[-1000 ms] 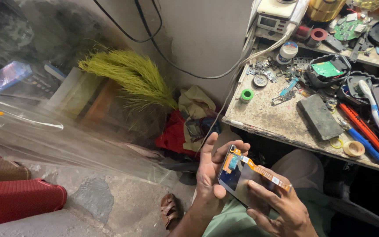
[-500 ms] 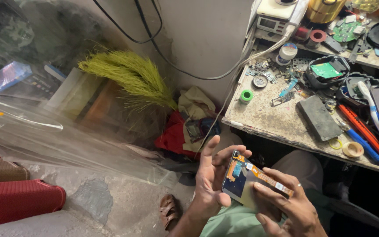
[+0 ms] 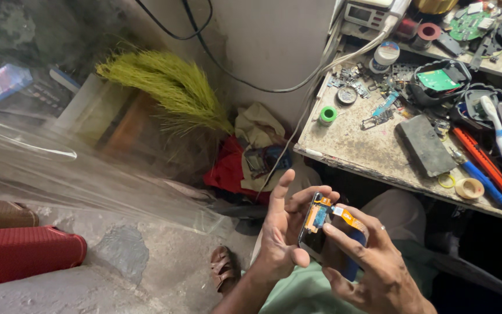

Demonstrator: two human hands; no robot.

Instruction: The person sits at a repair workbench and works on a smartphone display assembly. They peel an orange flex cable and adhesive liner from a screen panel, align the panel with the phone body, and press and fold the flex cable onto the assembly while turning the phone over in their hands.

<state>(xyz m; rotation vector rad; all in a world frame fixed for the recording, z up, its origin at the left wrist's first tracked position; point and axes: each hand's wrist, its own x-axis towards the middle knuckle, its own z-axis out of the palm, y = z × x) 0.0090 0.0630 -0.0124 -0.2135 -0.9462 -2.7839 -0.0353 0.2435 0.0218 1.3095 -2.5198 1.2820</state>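
1. While the left hand (image 3: 283, 235) cradles an opened phone (image 3: 315, 229), its grip is pressed on the phone's left edge, thumb across the lower face and index finger standing straight up.
2. Far to the left of that grip, red moulded seats (image 3: 24, 253) lie on the concrete floor (image 3: 117, 256), and a sheet of clear plastic (image 3: 76, 174) hangs above them.
3. Up and to the left of the grip, a bundle of green broom grass (image 3: 167, 87) leans at the wall, with red and tan cloth (image 3: 245, 157) heaped below it.
4. Just below and left of the grip, a brown sandal (image 3: 223, 267) sits on the floor.
5. Between the two grips, the phone stands tilted, an orange flex strip (image 3: 338, 212) running off its top edge to the right.
6. On the right, the right hand (image 3: 373, 264) pinches that strip between index finger and thumb.
7. Above and to the right, the table (image 3: 373, 148) carries a green tape roll (image 3: 327, 115), a dark grey block (image 3: 425, 145), a ring of tan tape (image 3: 470, 188), circuit parts and red and blue tools.
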